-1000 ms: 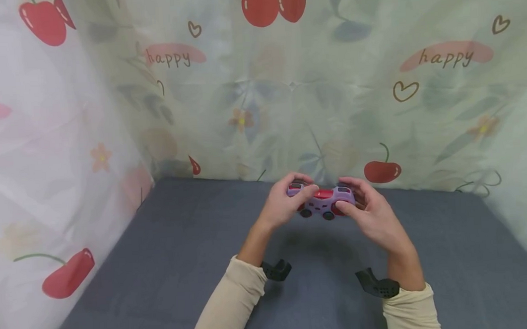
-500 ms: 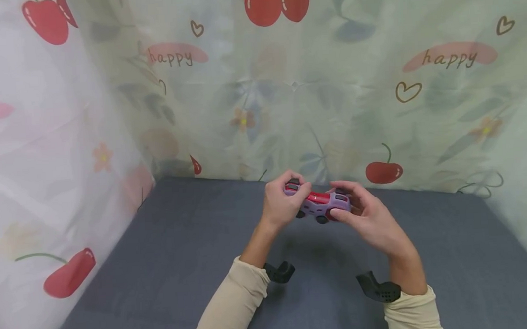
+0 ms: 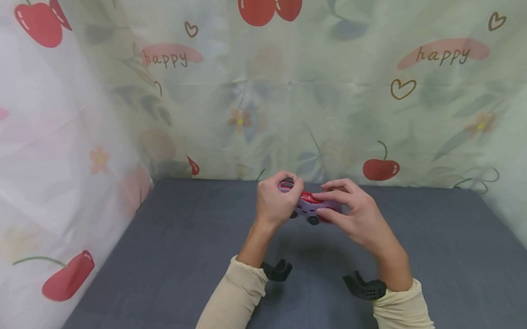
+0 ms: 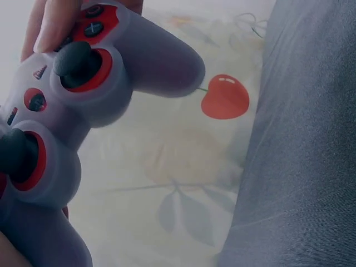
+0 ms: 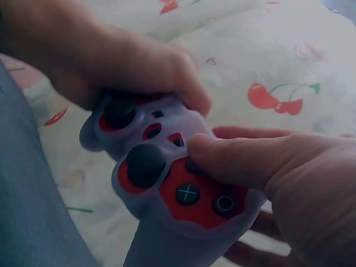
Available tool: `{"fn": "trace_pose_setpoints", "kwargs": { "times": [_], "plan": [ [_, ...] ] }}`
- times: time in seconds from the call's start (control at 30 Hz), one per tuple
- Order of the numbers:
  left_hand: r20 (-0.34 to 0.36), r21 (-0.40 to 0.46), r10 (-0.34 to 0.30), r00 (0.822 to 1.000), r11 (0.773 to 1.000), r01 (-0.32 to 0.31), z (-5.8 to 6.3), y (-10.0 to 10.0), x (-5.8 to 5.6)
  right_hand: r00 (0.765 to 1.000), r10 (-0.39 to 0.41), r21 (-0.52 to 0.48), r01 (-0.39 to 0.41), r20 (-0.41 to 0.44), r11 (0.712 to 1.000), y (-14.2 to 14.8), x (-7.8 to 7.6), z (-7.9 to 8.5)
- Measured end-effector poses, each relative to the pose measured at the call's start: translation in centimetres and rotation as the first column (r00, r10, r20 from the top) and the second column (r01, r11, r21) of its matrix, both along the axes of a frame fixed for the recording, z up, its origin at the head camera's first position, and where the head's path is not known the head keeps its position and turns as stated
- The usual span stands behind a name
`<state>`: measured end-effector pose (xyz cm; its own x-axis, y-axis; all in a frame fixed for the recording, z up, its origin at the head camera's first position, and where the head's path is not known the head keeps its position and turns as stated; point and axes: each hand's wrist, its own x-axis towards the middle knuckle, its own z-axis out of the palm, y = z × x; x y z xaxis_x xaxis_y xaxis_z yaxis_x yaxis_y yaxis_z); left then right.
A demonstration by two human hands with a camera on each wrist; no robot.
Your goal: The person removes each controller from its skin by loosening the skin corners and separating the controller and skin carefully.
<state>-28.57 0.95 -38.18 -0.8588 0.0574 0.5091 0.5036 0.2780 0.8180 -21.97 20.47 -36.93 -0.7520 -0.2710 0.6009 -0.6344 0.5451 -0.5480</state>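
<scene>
A red game controller point(image 3: 309, 209) in a translucent purple sleeve is held up above the grey surface. Its left end sits in my left hand point(image 3: 272, 201), whose fingers curl round it. My right hand point(image 3: 360, 219) pinches the other end, with fingers along the red upper edge and the thumb on the button face. In the right wrist view, that thumb point(image 5: 228, 158) lies by the face buttons, beside the X button point(image 5: 187, 193). Two black thumbsticks and the right grip show in the left wrist view on the controller point(image 4: 61, 117). The fingers behind it are partly hidden.
The dark grey cloth surface point(image 3: 184, 268) spreads beneath both hands. A printed curtain point(image 3: 224, 102) with cherries stands behind, close to the hands, and another curtain side point(image 3: 59, 185) rises at left. Black wrist mounts point(image 3: 278, 270) sit on both forearms.
The controller and both hands have shifted slightly left. My right hand has moved inward from the controller's right end, and its fingers now reach over the upper edge nearer the middle.
</scene>
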Motion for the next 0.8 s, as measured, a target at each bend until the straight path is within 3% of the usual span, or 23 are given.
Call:
{"fn": "trace_pose_setpoints", "kwargs": {
  "times": [0.17,0.5,0.67,0.8],
  "plan": [
    [0.024,-0.021,0.044,0.999,0.999,-0.043,0.23,-0.07,0.01,0.997,-0.007,0.007,0.007,-0.083,1.000,-0.27,-0.30,-0.27],
    [0.044,-0.069,0.087,0.995,0.994,-0.084,0.15,0.04,0.07,0.997,0.005,0.009,-0.005,-0.081,1.000,-0.21,-0.46,-0.69],
    [0.053,-0.110,0.109,0.993,0.989,-0.102,-0.03,0.17,-0.05,0.993,-0.036,0.110,0.047,-0.108,0.993,-0.50,-0.52,-0.49],
    [-0.011,-0.201,0.138,0.990,0.970,-0.137,-0.42,0.28,-0.12,0.985,-0.056,0.210,0.090,-0.163,0.974,-0.85,-0.27,-0.06]
  ]
}}
